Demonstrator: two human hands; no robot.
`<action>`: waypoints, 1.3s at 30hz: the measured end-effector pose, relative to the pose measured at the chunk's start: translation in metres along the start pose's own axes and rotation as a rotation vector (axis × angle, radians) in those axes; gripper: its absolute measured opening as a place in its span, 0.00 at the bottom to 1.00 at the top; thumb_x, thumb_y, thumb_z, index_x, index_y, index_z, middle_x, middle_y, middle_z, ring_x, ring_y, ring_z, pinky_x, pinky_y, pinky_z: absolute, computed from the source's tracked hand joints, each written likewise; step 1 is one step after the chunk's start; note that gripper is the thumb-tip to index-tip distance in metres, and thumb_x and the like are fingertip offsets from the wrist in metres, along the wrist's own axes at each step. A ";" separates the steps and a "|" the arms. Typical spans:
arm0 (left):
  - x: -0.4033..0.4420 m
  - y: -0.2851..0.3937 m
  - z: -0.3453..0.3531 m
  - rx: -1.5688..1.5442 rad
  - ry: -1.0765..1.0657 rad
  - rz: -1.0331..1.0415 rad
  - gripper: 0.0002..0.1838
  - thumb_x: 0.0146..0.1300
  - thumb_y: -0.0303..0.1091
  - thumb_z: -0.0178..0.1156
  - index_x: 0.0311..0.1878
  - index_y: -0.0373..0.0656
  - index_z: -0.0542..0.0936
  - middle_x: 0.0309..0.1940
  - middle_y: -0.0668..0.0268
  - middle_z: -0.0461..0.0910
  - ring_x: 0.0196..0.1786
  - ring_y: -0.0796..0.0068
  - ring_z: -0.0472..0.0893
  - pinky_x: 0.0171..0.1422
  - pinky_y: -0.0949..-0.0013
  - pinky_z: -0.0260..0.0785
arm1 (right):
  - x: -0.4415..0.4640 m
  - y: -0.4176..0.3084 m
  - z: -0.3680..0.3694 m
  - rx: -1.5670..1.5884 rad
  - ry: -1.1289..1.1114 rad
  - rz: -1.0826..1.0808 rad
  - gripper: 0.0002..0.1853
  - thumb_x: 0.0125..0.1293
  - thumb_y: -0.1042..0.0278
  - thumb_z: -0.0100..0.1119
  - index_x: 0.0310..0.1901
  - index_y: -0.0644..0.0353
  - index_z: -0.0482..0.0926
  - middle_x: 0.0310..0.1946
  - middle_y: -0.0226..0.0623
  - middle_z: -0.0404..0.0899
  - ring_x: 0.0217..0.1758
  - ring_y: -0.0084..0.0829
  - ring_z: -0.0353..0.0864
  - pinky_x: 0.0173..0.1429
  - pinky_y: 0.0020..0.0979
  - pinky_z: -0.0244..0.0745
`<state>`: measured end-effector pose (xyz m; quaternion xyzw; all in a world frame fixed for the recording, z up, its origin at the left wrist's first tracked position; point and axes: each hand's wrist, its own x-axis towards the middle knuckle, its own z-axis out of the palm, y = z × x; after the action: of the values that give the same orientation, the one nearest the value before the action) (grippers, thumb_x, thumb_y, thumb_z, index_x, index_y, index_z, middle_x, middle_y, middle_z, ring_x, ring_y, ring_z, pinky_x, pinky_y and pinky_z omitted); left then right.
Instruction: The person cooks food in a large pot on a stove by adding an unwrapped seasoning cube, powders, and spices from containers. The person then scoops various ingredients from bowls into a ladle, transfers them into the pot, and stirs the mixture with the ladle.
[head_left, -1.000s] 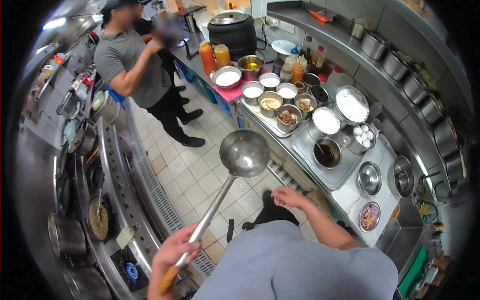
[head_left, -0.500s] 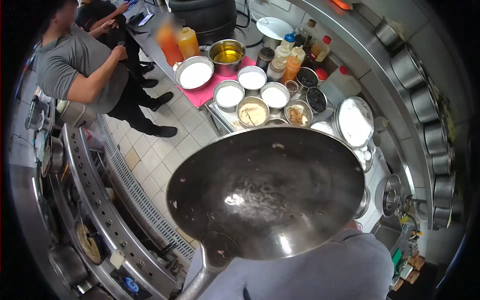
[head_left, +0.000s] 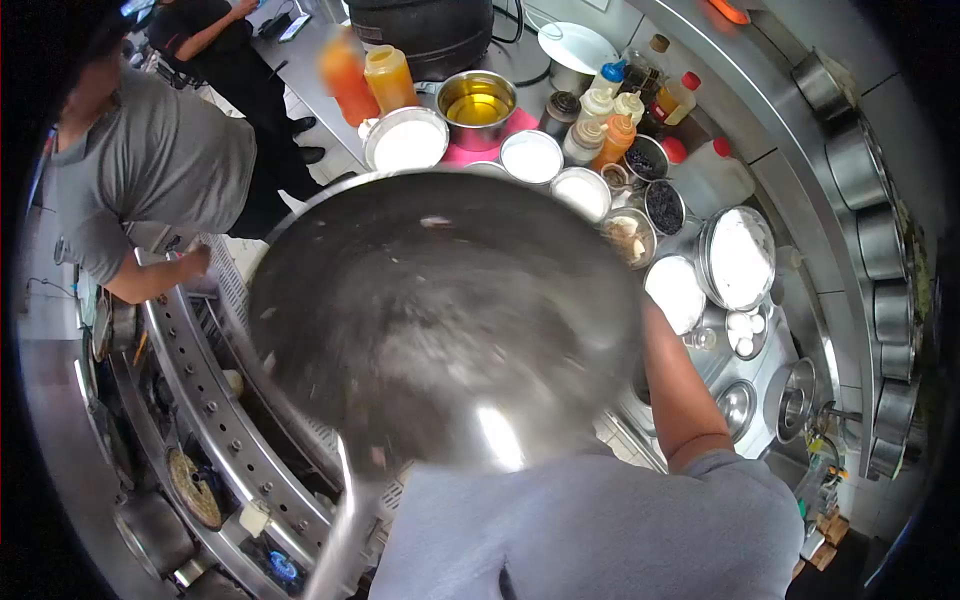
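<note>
A large dark wok (head_left: 440, 300) fills the middle of the head view, its inside turned up toward me and slightly smeared by motion. Small pale food bits stick to its surface. Its metal handle (head_left: 345, 530) runs down to the lower left edge, where no hand shows. My left hand is out of view. From the right, my right forearm (head_left: 680, 375) reaches behind the wok's right rim; the wok hides the hand and its fingers, so I cannot tell whether it touches the wok.
Beyond the wok, a counter carries pans of white powder (head_left: 407, 140), a pot of yellow oil (head_left: 478, 108), sauce bottles (head_left: 390, 78) and a bowl of eggs (head_left: 746, 332). On the left runs a stove (head_left: 215, 400) with a lit blue flame (head_left: 283, 567). A co-worker in grey (head_left: 175, 150) stands beside it.
The wok has shifted left and upward in view. My right forearm has come into sight behind its right side. The co-worker in grey has lowered an arm toward the stove.
</note>
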<state>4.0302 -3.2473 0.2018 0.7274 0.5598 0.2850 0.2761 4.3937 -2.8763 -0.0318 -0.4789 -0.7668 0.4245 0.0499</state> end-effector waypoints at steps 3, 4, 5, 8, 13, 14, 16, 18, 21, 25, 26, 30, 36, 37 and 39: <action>0.016 -0.021 0.019 -0.431 -0.109 -0.501 0.33 0.56 0.38 0.61 0.67 0.46 0.66 0.41 0.53 0.74 0.29 0.61 0.78 0.31 0.71 0.72 | 0.018 0.019 0.021 -0.142 -0.006 -0.106 0.26 0.56 0.64 0.64 0.58 0.54 0.69 0.27 0.40 0.78 0.32 0.42 0.80 0.38 0.39 0.72; 0.029 -0.033 0.040 -0.686 0.030 -0.703 0.34 0.52 0.29 0.59 0.66 0.37 0.65 0.28 0.59 0.73 0.19 0.68 0.73 0.22 0.74 0.66 | 0.025 0.022 0.026 -0.141 0.008 -0.117 0.26 0.56 0.64 0.64 0.58 0.54 0.69 0.27 0.40 0.78 0.32 0.42 0.80 0.38 0.39 0.72; 0.039 -0.048 0.056 -0.946 0.175 -0.899 0.35 0.47 0.20 0.57 0.64 0.28 0.65 0.15 0.65 0.71 0.09 0.76 0.69 0.14 0.76 0.61 | 0.032 0.023 0.031 -0.187 0.032 -0.161 0.21 0.57 0.65 0.64 0.52 0.55 0.73 0.27 0.41 0.79 0.33 0.44 0.80 0.38 0.40 0.73; 0.047 -0.104 0.083 -1.065 0.052 -0.906 0.36 0.54 0.23 0.57 0.68 0.32 0.58 0.17 0.66 0.69 0.13 0.78 0.69 0.16 0.76 0.60 | 0.054 0.036 0.042 -0.205 0.120 -0.235 0.12 0.57 0.65 0.63 0.41 0.59 0.78 0.28 0.43 0.81 0.34 0.45 0.81 0.38 0.41 0.73; 0.052 -0.153 0.138 -1.143 0.168 -0.943 0.34 0.57 0.22 0.54 0.69 0.38 0.59 0.17 0.66 0.68 0.13 0.78 0.67 0.16 0.76 0.59 | 0.085 0.041 0.036 0.247 0.553 -0.161 0.11 0.62 0.63 0.58 0.33 0.64 0.79 0.28 0.45 0.80 0.31 0.46 0.80 0.36 0.39 0.74; 0.052 -0.162 0.147 -1.187 0.187 -0.936 0.34 0.57 0.22 0.54 0.69 0.39 0.59 0.17 0.66 0.67 0.13 0.78 0.66 0.16 0.76 0.59 | 0.085 0.034 0.033 0.215 0.597 -0.236 0.13 0.64 0.61 0.56 0.32 0.65 0.79 0.30 0.46 0.80 0.31 0.48 0.79 0.37 0.40 0.74; 0.055 -0.178 0.163 -1.265 0.204 -0.918 0.33 0.58 0.21 0.52 0.69 0.41 0.59 0.18 0.66 0.67 0.13 0.78 0.65 0.18 0.75 0.59 | 0.101 0.055 0.041 0.085 0.528 -0.312 0.13 0.64 0.61 0.56 0.33 0.65 0.80 0.32 0.46 0.81 0.32 0.48 0.79 0.38 0.40 0.74; 0.056 -0.189 0.176 -1.270 0.203 -0.924 0.32 0.59 0.21 0.52 0.68 0.40 0.60 0.18 0.66 0.67 0.13 0.78 0.65 0.18 0.76 0.58 | 0.099 0.064 0.043 -0.051 0.457 -0.338 0.12 0.64 0.62 0.56 0.37 0.64 0.82 0.34 0.48 0.81 0.35 0.49 0.80 0.42 0.41 0.75; 0.061 -0.188 0.187 -1.268 0.200 -0.924 0.29 0.60 0.22 0.52 0.66 0.40 0.62 0.18 0.66 0.68 0.14 0.79 0.64 0.19 0.76 0.58 | 0.061 0.037 0.009 -0.052 0.389 -0.125 0.12 0.64 0.62 0.56 0.40 0.62 0.83 0.34 0.49 0.82 0.37 0.48 0.81 0.43 0.40 0.75; 0.064 -0.188 0.202 -1.248 0.154 -0.944 0.27 0.60 0.21 0.50 0.65 0.38 0.63 0.19 0.66 0.68 0.14 0.80 0.64 0.19 0.77 0.57 | 0.056 0.041 0.016 0.206 0.200 -0.087 0.12 0.64 0.61 0.56 0.40 0.59 0.84 0.33 0.50 0.82 0.37 0.46 0.82 0.44 0.39 0.75; 0.066 -0.188 0.205 -1.265 0.141 -0.948 0.27 0.60 0.21 0.50 0.65 0.38 0.63 0.19 0.67 0.68 0.14 0.80 0.64 0.19 0.77 0.57 | 0.056 0.038 0.017 0.038 0.227 -0.115 0.13 0.64 0.60 0.56 0.40 0.59 0.84 0.33 0.49 0.83 0.37 0.45 0.83 0.45 0.39 0.75; 0.071 -0.188 0.204 -1.262 0.094 -0.932 0.26 0.60 0.21 0.50 0.64 0.38 0.64 0.19 0.67 0.68 0.14 0.80 0.64 0.19 0.78 0.56 | 0.075 0.071 0.008 0.030 0.331 -0.051 0.13 0.65 0.60 0.55 0.40 0.60 0.84 0.32 0.48 0.83 0.34 0.41 0.84 0.43 0.35 0.77; 0.079 -0.183 0.208 -1.252 0.120 -0.960 0.26 0.60 0.22 0.50 0.64 0.39 0.64 0.19 0.67 0.68 0.14 0.80 0.63 0.19 0.78 0.56 | 0.108 0.058 0.023 0.417 0.295 0.031 0.14 0.68 0.62 0.51 0.42 0.63 0.82 0.28 0.37 0.85 0.23 0.26 0.82 0.32 0.29 0.77; 0.081 -0.183 0.207 -1.250 0.123 -0.954 0.27 0.60 0.22 0.50 0.65 0.39 0.63 0.19 0.67 0.68 0.14 0.80 0.63 0.19 0.78 0.56 | 0.112 0.061 0.027 0.354 0.307 0.078 0.14 0.68 0.62 0.51 0.42 0.62 0.82 0.28 0.38 0.85 0.23 0.27 0.82 0.32 0.29 0.77; 0.082 -0.185 0.205 -1.255 0.126 -0.951 0.27 0.60 0.22 0.50 0.65 0.40 0.63 0.19 0.67 0.68 0.14 0.80 0.64 0.19 0.77 0.56 | 0.110 0.085 0.019 0.270 0.355 0.050 0.12 0.67 0.63 0.52 0.41 0.62 0.82 0.28 0.38 0.84 0.24 0.28 0.82 0.32 0.30 0.77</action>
<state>4.0745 -3.1435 -0.0639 0.1010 0.5600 0.4396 0.6950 4.3841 -2.7869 -0.1391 -0.5539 -0.6700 0.4336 0.2373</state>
